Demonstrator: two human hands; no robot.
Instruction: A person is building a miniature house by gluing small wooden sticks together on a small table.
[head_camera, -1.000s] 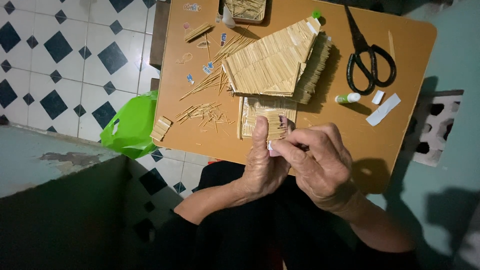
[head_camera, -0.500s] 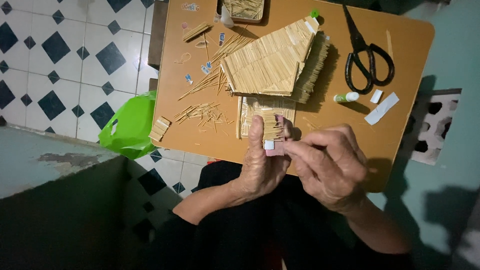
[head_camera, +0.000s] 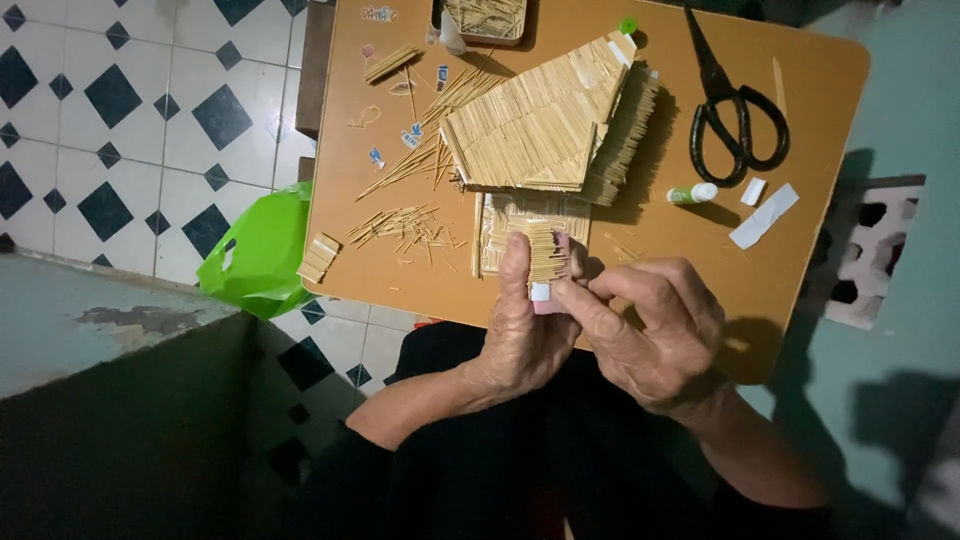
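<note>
Right now I see both hands pinching stick strip (head_camera: 546, 258): left hand (head_camera: 520, 335) grips its left edge, right hand (head_camera: 650, 335) fingers press white tape at bottom, likely binding sticks. Stick panels (head_camera: 540, 130) just beyond hands. Scissors (head_camera: 728, 100), small green-capped glue tube (head_camera: 692, 193), white tape bits (head_camera: 762, 215) beyond right hand. Green bag (head_camera: 262, 255) off left.

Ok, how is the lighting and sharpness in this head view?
Head view: the table is evenly lit and sharp, the scissors cast a soft shadow; both hands, left hand and right hand, are clear; the lower frame falls into dark.
</note>
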